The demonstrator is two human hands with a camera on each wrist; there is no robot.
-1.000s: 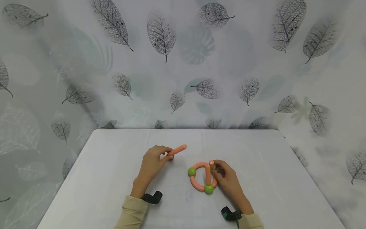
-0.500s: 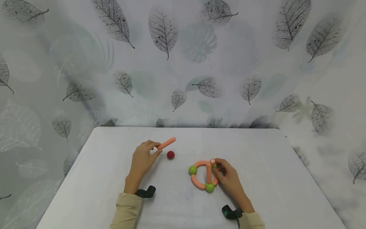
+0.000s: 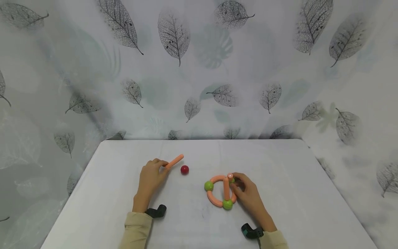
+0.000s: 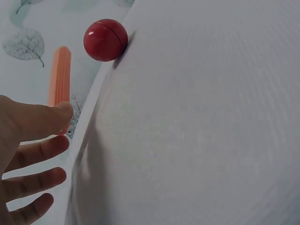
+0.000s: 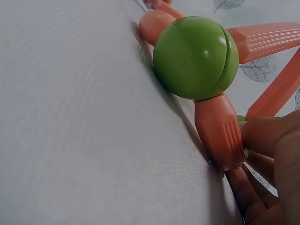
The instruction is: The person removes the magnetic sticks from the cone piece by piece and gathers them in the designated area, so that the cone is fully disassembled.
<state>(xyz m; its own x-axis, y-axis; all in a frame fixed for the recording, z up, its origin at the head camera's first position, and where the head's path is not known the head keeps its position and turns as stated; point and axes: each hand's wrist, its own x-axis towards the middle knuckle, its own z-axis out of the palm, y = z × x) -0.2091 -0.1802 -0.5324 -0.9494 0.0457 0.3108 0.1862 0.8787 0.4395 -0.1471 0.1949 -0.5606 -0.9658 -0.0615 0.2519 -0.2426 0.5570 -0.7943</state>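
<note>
Between thumb and index finger, the left hand pinches one end of a straight orange stick; in the left wrist view the stick points away, the other fingers spread. A red ball lies on the table just right of the stick, not touched. The right hand grips the ring's right side near a green ball. Curved orange pieces and green balls form this ring, and two straight orange sticks stand up from it. The right wrist view shows a green ball up close.
A white-covered table lies under both hands. Behind it hangs a leaf-patterned cloth. Each wrist carries a black device, the left one and the right one.
The left hand has moved left with the stick, and the red ball, earlier at that hand's fingers, now lies on the table apart from it. The right hand stays at the ring.
</note>
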